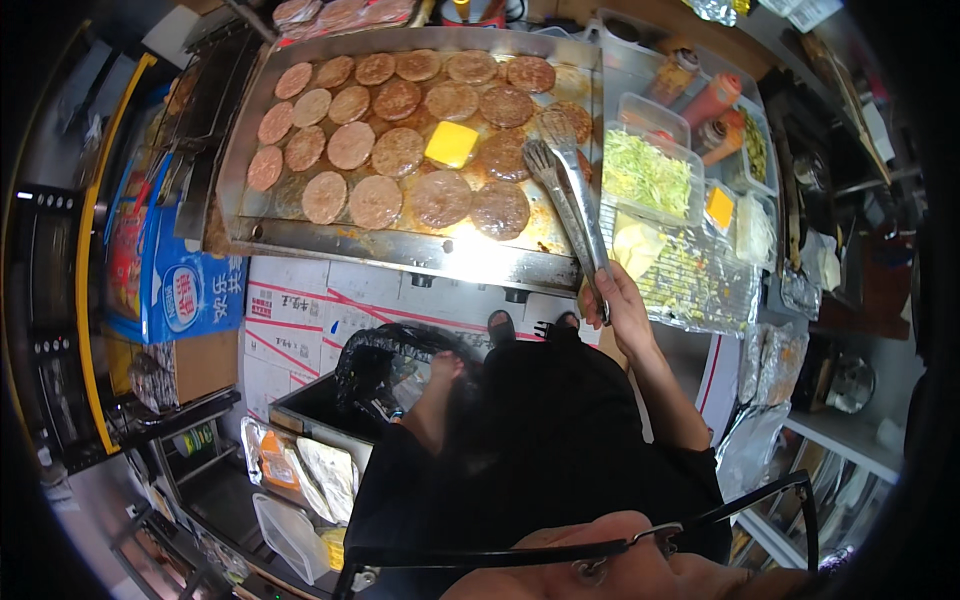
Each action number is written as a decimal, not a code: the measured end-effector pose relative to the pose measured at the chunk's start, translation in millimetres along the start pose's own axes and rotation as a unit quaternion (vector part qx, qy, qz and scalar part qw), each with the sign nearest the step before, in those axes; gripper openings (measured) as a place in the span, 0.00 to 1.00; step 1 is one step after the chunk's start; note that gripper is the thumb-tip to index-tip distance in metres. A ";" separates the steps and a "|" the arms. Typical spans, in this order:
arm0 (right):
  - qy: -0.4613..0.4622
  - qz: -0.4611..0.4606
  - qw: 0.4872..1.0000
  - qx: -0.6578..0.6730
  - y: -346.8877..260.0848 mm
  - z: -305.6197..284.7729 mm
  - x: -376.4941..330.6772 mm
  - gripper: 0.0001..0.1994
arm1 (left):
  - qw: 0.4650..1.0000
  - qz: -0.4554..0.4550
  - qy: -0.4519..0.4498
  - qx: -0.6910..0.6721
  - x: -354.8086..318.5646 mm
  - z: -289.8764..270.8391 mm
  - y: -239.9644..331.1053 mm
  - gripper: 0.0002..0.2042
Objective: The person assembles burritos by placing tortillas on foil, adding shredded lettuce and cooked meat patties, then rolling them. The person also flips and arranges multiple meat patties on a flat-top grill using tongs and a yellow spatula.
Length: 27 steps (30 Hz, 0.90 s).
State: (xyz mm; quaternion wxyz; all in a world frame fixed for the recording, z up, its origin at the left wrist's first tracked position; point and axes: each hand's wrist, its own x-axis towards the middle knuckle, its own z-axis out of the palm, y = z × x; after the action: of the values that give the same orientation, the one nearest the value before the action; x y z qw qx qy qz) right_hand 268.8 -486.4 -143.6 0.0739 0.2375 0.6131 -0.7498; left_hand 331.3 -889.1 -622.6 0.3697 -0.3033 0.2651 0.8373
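My right hand point(620, 308) is closed round the handle end of metal tongs point(578, 185), at the griddle's front right corner. The tongs' two broad tips lie over the browned patties at the right side of the griddle point(330, 250). Rows of round patties cover the hot plate, pinker on the left and browner on the right. A yellow cheese slice point(452, 144) rests near the middle, on top of a patty. Low at my side, my left hand point(446, 368) hangs beside a bin lined with a black bag point(385, 350), its fingers curled, with nothing visible in them.
Right of the griddle stand a tub of shredded lettuce point(648, 175), sauce bottles point(712, 98) and a foil-lined tray point(690, 285) with scraps. A blue bag point(190, 280) stands at the left. Behind the bin lie foil packs point(328, 470) and a clear plastic container point(290, 535).
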 end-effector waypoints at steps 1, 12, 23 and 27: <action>-0.012 0.002 1.000 0.009 -0.4 3.2 4.5 0.22 | 0.973 0.025 0.166 0.158 -4.8 39.9 -2.8 0.06; -0.159 0.140 0.950 0.231 48.9 28.2 36.9 0.23 | 0.900 -0.058 0.299 0.311 -41.6 125.6 -15.8 0.07; -0.125 0.148 0.977 0.088 70.4 32.5 4.1 0.32 | 0.900 -0.102 0.304 0.296 -25.6 46.3 15.0 0.07; -0.051 -0.025 0.994 -0.092 109.2 -12.7 -10.2 0.27 | 0.836 -0.094 0.225 0.492 -13.4 49.9 25.4 0.06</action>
State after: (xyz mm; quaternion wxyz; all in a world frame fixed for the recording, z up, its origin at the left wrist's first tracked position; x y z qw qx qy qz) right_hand 325.1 -502.1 -237.4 0.1080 0.1757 0.6804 -0.7032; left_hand 303.2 -876.8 -573.9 0.4771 -0.2853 0.6882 0.4662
